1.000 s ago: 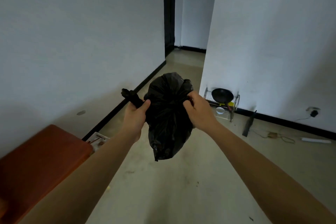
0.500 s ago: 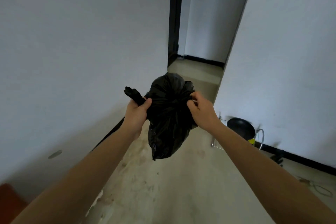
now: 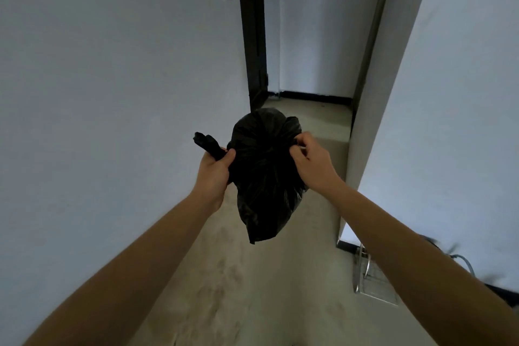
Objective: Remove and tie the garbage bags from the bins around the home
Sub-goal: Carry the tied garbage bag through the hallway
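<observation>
Your left hand (image 3: pixel 214 170) is gripping a twisted tail (image 3: pixel 207 144) of the black garbage bag (image 3: pixel 264 174), which is hanging in mid-air above the floor (image 3: pixel 233 275) between both hands. Your right hand (image 3: pixel 311 161) is pinching the gathered plastic opposite. You appear to be tying; next, probably, pulling both ends apart to cinch the knot.

The garbage bag (image 3: pixel 264 177) hides its knot in darkness; the wire rack (image 3: pixel 370 286) is blurred.
</observation>
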